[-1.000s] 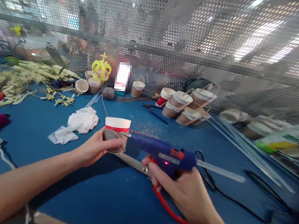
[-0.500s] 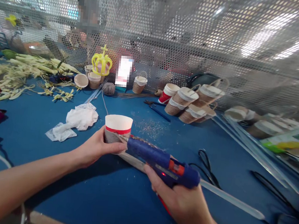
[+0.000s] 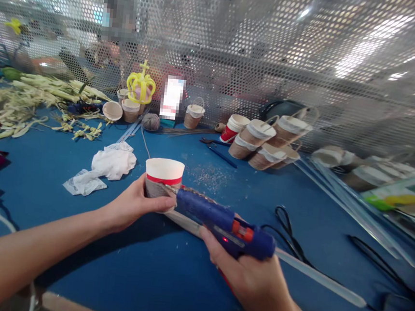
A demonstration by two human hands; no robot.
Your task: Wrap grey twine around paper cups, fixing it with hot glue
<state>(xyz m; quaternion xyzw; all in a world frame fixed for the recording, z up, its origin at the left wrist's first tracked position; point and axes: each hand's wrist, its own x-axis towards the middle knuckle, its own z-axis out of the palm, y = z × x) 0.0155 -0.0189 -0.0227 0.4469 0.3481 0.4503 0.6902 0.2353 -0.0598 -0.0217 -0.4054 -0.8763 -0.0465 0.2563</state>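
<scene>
1. While the left hand (image 3: pixel 136 205) grips a tapered white-and-red paper cup (image 3: pixel 164 168) wrapped in grey yarn (image 3: pixel 152 189), the right hand (image 3: pixel 251 275) holds a blue plastic glue gun (image 3: pixel 206 208).
2. Upright above the blue table (image 3: pixel 161 272), the cup opens upward.
3. Since a second ago, the gun's rear has dipped; its long axis slants, nozzle (image 3: pixel 170 189) pointing left and away at the cup.
4. Beyond lies a round grey yarn ball (image 3: pixel 151 122).

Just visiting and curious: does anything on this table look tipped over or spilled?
One small cup left of the yellow crown lies tipped, mouth toward the camera, though the neighbouring cup stands upright. Pale specks litter the blue tabletop beyond the glue gun, like spilled crumbs.
</scene>
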